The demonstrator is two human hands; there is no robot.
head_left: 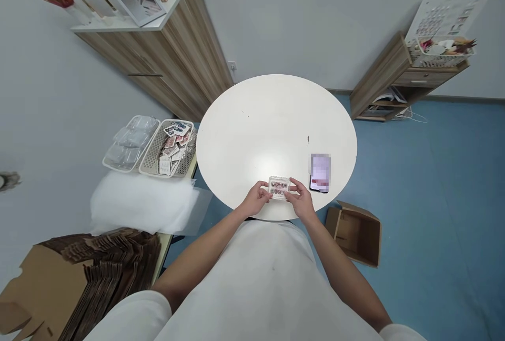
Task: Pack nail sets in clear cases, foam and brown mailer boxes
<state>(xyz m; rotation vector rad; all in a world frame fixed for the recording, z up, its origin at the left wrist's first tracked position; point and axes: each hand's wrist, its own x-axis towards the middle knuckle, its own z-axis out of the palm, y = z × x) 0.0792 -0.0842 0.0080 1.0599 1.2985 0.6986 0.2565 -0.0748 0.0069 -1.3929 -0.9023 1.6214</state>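
Note:
Between my two hands, over the near part of the round white table (272, 120), is a small clear box (279, 187). Two rows of small reddish pieces that look like press-on nails show inside it. My left hand (255, 199) grips the box's left side with thumb and fingers. At its right side my right hand (302, 201) holds it the same way. Whether the lid is fastened I cannot tell. A phone (320, 175) with a blurred screen lies on the table to the right of my right hand.
Left of the table stand a basket of printed cards (171, 149), a basket of clear plastic packaging (132, 143), white wrapping sheets (142, 201) and stacked flat cardboard (114, 278). An open cardboard box (357, 236) sits on the floor at right. Wooden cabinets (189, 51) stand behind.

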